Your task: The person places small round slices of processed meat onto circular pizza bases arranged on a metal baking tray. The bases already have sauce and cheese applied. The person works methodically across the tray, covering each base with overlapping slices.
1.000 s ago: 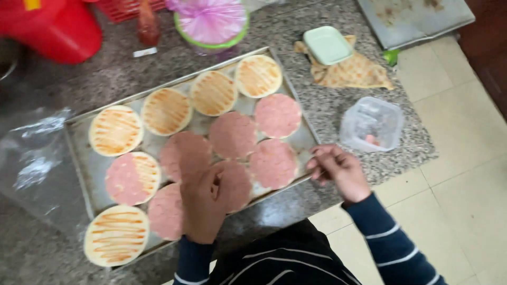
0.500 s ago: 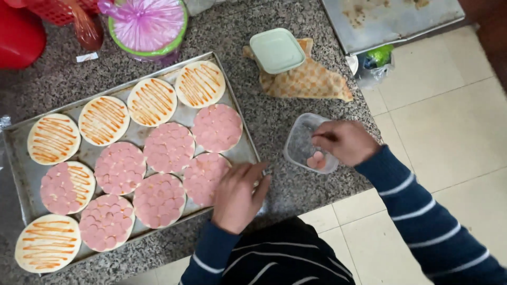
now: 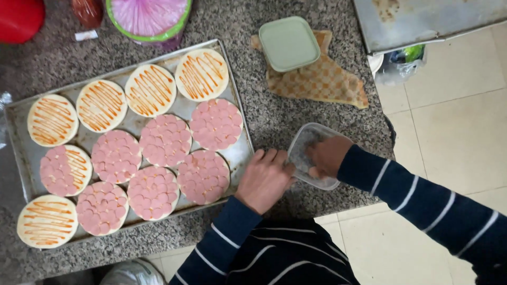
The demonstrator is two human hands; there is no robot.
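Topping step under way: right hand (image 3: 326, 156) reaches inside clear tub (image 3: 316, 155), fingers curled, grasp unclear; left hand (image 3: 264, 179) rests flat against it; unfinished bases (image 3: 202, 74) probably need slices.

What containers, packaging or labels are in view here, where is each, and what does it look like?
Clear tub: counter edge, right of tray; rounded square, right hand inside, left hand against it.
Green lid: on checked cloth; pale, rounded square.
Pink bag: top edge; crinkled, in a green rim.
Label: top left; small white strip.
No screens or signs.
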